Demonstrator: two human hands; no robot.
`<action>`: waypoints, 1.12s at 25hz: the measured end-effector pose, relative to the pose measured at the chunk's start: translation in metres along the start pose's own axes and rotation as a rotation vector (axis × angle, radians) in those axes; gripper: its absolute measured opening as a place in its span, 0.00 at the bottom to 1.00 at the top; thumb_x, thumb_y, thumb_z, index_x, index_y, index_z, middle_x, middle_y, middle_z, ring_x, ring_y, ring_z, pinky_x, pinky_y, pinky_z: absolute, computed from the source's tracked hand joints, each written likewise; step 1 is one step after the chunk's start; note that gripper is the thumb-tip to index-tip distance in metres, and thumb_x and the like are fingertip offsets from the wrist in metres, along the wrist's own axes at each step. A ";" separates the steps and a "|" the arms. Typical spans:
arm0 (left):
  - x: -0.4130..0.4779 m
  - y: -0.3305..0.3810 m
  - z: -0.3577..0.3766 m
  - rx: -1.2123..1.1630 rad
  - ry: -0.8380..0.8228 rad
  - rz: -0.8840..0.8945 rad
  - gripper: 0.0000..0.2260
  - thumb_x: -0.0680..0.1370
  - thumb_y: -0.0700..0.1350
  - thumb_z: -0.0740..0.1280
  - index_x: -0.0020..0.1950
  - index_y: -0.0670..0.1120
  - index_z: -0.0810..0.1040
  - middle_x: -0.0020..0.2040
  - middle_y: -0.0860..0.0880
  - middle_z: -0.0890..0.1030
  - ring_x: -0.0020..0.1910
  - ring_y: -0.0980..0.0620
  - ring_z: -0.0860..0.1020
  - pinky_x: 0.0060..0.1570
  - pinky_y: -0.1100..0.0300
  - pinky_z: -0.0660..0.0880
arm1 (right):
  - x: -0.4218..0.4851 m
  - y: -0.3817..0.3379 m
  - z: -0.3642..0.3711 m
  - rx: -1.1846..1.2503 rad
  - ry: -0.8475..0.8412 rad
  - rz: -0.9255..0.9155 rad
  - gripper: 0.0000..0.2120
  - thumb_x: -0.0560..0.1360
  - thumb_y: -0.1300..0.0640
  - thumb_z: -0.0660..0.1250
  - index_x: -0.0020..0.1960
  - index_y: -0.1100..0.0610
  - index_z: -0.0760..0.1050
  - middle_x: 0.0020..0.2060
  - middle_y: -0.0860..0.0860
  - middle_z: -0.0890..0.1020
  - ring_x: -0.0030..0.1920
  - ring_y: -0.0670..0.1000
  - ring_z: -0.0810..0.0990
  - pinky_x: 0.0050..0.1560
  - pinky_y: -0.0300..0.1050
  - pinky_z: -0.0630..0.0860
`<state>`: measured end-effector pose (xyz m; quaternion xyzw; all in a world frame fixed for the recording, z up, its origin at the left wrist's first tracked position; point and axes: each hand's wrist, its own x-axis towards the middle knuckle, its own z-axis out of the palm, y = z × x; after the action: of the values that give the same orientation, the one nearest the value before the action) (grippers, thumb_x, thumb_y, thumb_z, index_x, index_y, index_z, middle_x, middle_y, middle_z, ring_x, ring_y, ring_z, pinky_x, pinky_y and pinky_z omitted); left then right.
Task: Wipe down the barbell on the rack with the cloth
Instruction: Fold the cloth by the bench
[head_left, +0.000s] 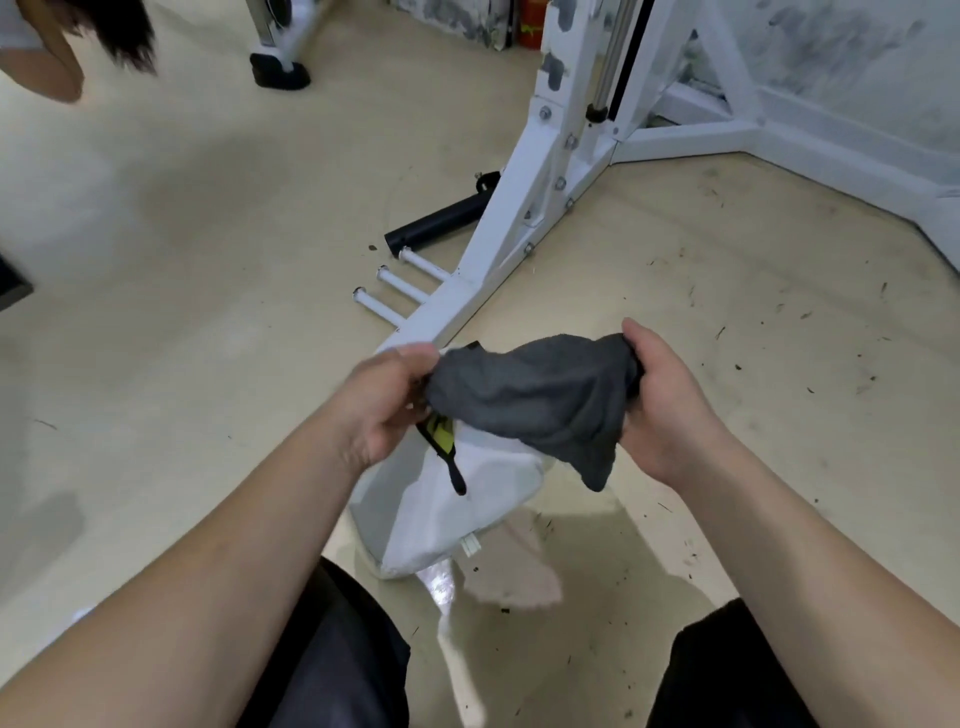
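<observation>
A dark grey cloth (535, 400) hangs bunched between both my hands at waist height. My left hand (384, 405) pinches its left end and my right hand (665, 400) grips its right end. The white rack (524, 218) rises ahead, its base leg running down toward me. A black barbell sleeve (436, 223) pokes out low to the left of the rack upright, near the floor. The rest of the bar is hidden behind the frame.
Three white storage pegs (395, 286) stick out left from the rack's base. A white bag with a black and yellow strap (447, 499) lies on the floor below my hands. Another person (47, 47) bends at the top left. Beige floor is strewn with dark debris on the right.
</observation>
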<state>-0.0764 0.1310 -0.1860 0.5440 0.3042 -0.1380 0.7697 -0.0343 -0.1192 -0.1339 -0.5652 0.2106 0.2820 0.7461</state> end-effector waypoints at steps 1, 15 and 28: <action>-0.003 0.013 -0.001 -0.025 0.038 0.068 0.04 0.80 0.39 0.67 0.52 0.47 0.81 0.45 0.47 0.81 0.43 0.49 0.78 0.50 0.56 0.78 | 0.004 -0.006 -0.006 -0.059 0.065 -0.034 0.21 0.81 0.41 0.63 0.57 0.58 0.82 0.52 0.50 0.87 0.53 0.51 0.86 0.60 0.50 0.78; -0.030 0.093 0.028 1.275 0.207 0.257 0.10 0.68 0.37 0.58 0.43 0.48 0.74 0.42 0.43 0.74 0.40 0.47 0.71 0.40 0.52 0.71 | 0.023 -0.031 -0.050 -0.632 0.095 -0.140 0.15 0.82 0.61 0.56 0.51 0.63 0.81 0.45 0.55 0.82 0.46 0.55 0.79 0.55 0.55 0.80; -0.043 0.137 0.035 1.642 0.370 0.730 0.04 0.74 0.41 0.73 0.46 0.45 0.80 0.43 0.43 0.82 0.45 0.41 0.75 0.42 0.53 0.72 | -0.001 -0.105 -0.046 -1.408 0.339 -0.676 0.14 0.75 0.44 0.73 0.43 0.54 0.74 0.36 0.49 0.79 0.38 0.53 0.77 0.34 0.46 0.70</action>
<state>-0.0241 0.1441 -0.0488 0.9959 0.0382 0.0302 0.0761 0.0343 -0.1850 -0.0696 -0.9720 -0.0891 0.0175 0.2168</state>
